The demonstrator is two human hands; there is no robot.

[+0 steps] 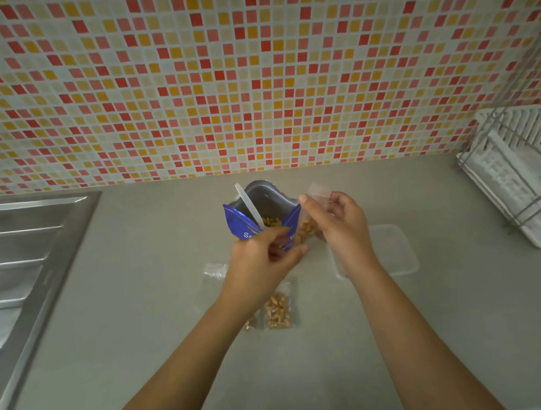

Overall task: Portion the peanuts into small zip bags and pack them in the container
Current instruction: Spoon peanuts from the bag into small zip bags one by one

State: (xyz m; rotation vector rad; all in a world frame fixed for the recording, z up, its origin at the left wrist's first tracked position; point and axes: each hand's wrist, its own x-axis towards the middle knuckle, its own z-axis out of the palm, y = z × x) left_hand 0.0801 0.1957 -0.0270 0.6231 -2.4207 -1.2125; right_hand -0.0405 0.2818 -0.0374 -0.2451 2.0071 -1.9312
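A blue peanut pouch (242, 220) stands open at mid-counter, silver inside, with peanuts and a white plastic spoon (249, 205) in it. My left hand (262, 259) grips the pouch's front. My right hand (340, 227) pinches the top of a small clear zip bag (308, 225) that holds some peanuts, just right of the pouch. A filled zip bag (278, 310) lies on the counter below my hands, and another one (249, 323) peeks from under my left forearm. Empty clear bags (214, 272) lie to the left. A clear rectangular container (393, 248) sits right of my right wrist.
A steel sink drainboard (16, 264) fills the left side. A white dish rack with wire frame (529, 178) stands at the right edge. A mosaic-tiled wall (247, 72) backs the grey counter (314, 368).
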